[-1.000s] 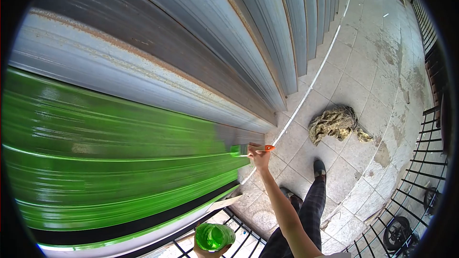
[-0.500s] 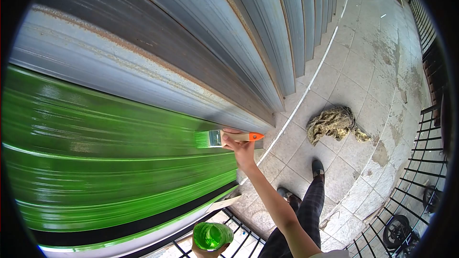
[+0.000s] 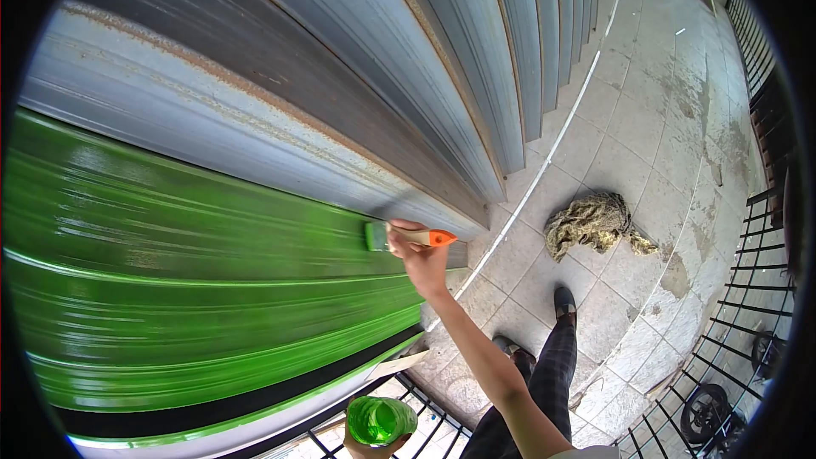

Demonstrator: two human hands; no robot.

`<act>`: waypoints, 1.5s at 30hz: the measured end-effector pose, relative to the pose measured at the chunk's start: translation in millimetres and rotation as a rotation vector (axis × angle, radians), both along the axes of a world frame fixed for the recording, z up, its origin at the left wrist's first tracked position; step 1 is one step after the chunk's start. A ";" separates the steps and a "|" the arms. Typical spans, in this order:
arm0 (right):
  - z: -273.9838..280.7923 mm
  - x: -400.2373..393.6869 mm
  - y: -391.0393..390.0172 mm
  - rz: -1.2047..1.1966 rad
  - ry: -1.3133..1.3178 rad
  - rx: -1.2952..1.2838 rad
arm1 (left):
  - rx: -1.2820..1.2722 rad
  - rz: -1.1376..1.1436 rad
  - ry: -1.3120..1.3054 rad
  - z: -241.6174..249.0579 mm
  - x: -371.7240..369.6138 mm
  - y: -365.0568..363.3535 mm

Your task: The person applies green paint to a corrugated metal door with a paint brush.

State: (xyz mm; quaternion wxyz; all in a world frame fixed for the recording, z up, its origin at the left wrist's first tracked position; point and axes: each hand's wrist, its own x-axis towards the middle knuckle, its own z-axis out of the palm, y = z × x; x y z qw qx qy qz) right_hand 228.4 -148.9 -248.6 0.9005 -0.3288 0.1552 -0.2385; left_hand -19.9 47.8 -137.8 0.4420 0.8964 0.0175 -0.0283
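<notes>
My right hand (image 3: 417, 257) is closed round the handle of a paintbrush (image 3: 438, 238) with an orange tip. The green-wet bristles rest against the green-painted panel (image 3: 195, 221), near its upper right edge. Above the green stretch the folded metal door (image 3: 255, 127) is bare grey with rusty edges. Low in the view my left hand (image 3: 374, 449) grips a clear container of green paint (image 3: 380, 421) from beneath. Most of that hand is hidden by the container.
A crumpled mottled cloth (image 3: 595, 223) lies on the tiled floor (image 3: 612, 153) near my feet. A white floor rail (image 3: 565, 123) runs along the folds of the door. Black metal railings (image 3: 722, 323) stand at the right, with a wheel (image 3: 705, 412) beyond them.
My right hand has shifted slightly up and the brush has turned, its bristles now pressed nearer the panel's upper right edge. The paint container has barely moved.
</notes>
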 end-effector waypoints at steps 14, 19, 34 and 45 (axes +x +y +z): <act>-116.8 -6.8 -3.1 -0.027 0.350 0.292 | 0.013 -0.003 0.001 1.5 -3.2 -1.1; -143.5 5.4 0.8 -0.022 0.404 -0.175 | 0.003 -0.006 0.004 0.0 -2.2 -1.7; -155.8 -11.4 1.1 -0.058 0.335 0.170 | -0.028 -0.014 0.001 -1.1 -6.3 -5.5; -58.4 -132.1 -111.2 0.028 0.459 0.108 | -0.257 0.081 -0.055 26.5 7.4 -41.2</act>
